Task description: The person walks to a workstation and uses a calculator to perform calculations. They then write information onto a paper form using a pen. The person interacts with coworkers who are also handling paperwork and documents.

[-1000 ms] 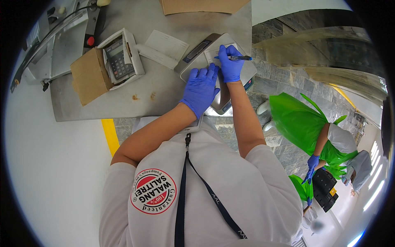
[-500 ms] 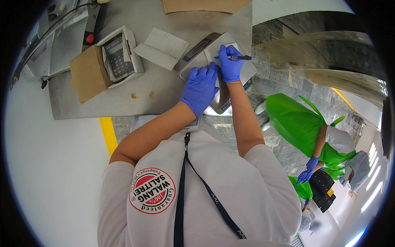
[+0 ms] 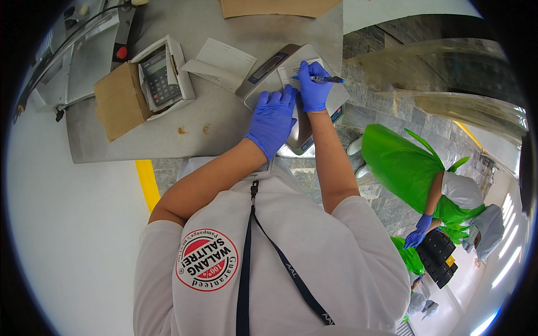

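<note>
Our right hand [image 3: 315, 85] pinches a pen [image 3: 332, 79] over a paper [image 3: 292, 73] atop the scale [image 3: 336, 99]; our left hand [image 3: 271, 123] lies flat, fingers nearly together. Both partly cover the sheet, hiding its marks. Left of the scale, on the bench [image 3: 134, 143], we see a folded slip [image 3: 225, 59] (print too fine to read), then a boxed calculator [image 3: 161, 79]. Below the scale, our shirt [image 3: 330, 269] bears a lettered red-and-white emblem [image 3: 207, 260]; to its lower right, a green-aproned co-worker [image 3: 399, 162].

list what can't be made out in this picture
All in the head view:
Part of the white paper on the digital scale: covered by the right hand.
Reading on the scale display: too small.
Far side of the brown cardboard: cut off by the top edge.
Key markings on the calculator: too small.
</note>
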Demonstrator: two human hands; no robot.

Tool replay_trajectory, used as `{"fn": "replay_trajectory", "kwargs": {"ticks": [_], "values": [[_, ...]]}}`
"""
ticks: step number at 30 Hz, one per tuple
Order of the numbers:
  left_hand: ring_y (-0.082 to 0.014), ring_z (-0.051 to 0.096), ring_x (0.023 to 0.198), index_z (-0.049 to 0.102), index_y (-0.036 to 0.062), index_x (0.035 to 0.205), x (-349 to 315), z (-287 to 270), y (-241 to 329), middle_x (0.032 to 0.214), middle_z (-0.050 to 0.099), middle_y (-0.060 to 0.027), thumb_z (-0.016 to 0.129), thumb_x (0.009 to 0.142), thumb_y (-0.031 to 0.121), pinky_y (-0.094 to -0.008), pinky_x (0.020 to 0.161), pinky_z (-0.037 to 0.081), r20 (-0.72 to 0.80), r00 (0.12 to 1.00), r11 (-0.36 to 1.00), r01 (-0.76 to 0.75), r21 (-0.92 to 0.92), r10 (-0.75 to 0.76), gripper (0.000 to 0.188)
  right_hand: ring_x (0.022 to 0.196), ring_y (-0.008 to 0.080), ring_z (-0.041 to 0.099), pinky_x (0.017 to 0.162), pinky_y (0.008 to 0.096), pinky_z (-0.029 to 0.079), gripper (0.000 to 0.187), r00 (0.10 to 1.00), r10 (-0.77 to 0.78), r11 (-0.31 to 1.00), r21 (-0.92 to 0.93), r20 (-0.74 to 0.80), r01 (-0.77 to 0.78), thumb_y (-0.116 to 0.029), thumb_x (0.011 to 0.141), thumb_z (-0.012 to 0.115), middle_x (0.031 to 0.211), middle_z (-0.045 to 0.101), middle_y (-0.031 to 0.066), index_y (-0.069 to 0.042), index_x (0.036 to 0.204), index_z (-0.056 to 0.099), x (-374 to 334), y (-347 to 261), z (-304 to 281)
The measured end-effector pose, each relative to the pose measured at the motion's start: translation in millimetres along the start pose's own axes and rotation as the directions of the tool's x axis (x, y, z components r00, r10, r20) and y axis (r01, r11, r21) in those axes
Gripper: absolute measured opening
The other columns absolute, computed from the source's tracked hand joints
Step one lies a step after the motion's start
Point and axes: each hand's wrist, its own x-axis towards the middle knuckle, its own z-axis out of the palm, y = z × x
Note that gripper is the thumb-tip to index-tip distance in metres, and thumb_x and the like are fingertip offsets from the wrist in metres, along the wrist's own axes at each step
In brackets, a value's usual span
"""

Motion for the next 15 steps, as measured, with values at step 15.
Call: {"fn": "replay_trajectory", "kwargs": {"ticks": [15], "values": [[-0.0205,0.049,0.101,0.049,0.0067,0.130,-2.1,0.9,0.5,0.129,0.050,-0.0079,0.069,0.075,0.029,-0.0387,0.095,0.032,-0.009,1.000,1.000,-0.007,0.025,0.007,0.063,0.050,0.0077,0.035,0.048,0.0293,0.029,0.037,0.999,-0.011,1.000,-0.012,-0.031,0.011,-0.005,0.084,0.065,0.052,0.041,-0.0007,-0.007,0.056,0.041,-0.4,3.3,-0.8]]}}
